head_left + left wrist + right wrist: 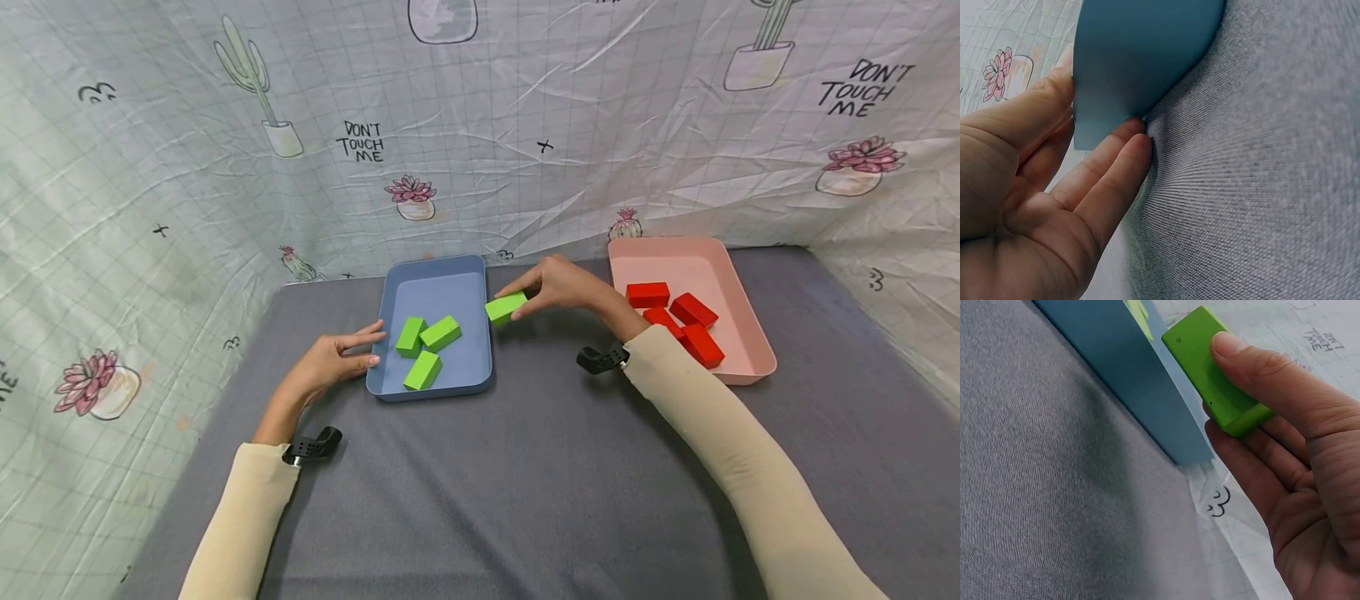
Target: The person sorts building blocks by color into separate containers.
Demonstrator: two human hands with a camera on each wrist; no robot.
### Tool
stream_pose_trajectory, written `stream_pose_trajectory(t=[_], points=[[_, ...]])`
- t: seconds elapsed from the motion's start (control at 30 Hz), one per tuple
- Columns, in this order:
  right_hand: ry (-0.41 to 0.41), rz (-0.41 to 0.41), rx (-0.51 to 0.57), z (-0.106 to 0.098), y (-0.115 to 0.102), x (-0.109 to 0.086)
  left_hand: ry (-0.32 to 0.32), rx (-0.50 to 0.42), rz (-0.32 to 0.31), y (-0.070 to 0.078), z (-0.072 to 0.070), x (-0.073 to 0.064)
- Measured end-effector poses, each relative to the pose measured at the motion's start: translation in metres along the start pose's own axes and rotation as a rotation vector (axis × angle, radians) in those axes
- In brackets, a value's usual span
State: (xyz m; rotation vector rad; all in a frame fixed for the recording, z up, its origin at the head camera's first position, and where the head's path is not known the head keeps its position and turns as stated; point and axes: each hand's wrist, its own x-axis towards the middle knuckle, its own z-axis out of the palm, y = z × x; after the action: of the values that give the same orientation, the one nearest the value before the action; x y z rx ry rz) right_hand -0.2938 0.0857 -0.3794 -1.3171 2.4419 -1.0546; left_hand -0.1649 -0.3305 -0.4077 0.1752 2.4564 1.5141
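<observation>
My right hand pinches a green block between thumb and fingers, just outside the right rim of a blue tray. In the right wrist view the block is held above the grey cloth, its near end close to the tray's wall. At the tray's left side, my left hand grips the rim. Seen from the left wrist, the thumb reaches over the wall's edge while two fingertips rest low against its outside. Three green blocks lie inside the tray.
To the right stands a pink tray with several red blocks in it, partly behind my right forearm. Grey cloth covers the table. A printed fabric backdrop rises behind and along the sides.
</observation>
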Motion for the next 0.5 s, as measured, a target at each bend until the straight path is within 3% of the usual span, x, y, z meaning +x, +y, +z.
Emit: stream_pose_trajectory(t=[0.5], points=[[-0.044,-0.02,0.023,0.004,-0.015,0.003,0.025,0.083,0.059,0.002,0.0,0.0]])
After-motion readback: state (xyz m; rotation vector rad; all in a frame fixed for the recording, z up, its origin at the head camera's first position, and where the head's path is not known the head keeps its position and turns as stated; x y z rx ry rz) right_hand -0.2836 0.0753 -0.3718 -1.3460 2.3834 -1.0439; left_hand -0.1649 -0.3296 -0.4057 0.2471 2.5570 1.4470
